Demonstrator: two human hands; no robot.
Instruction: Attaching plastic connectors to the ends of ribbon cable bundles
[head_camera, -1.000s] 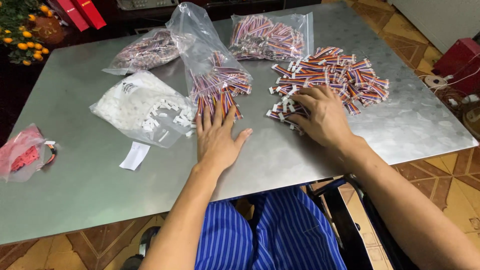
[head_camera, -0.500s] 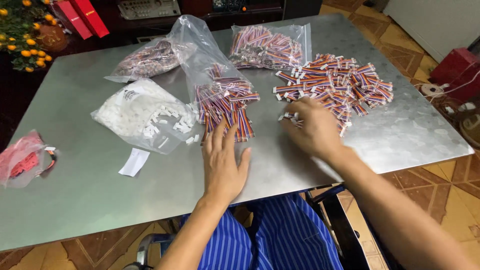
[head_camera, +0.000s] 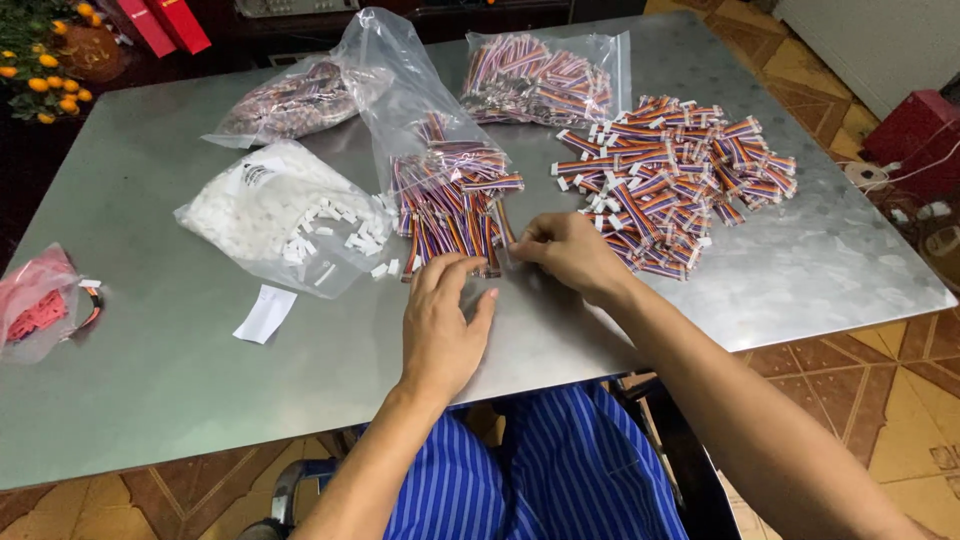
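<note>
The left hand (head_camera: 440, 320) lies flat on the metal table (head_camera: 150, 380), fingers loosely spread, fingertips touching a pile of short striped wire bundles (head_camera: 450, 215). These lie mostly lengthwise, pointing away from the person, spilling from a clear bag (head_camera: 400, 90). Just beside it, the right hand (head_camera: 570, 250) pinches one bundle's near end, fingers together.

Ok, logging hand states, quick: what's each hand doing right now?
Left hand: open, flat on the table, fingertips at the wire bundle.
Right hand: pinched shut on a wire.
</note>
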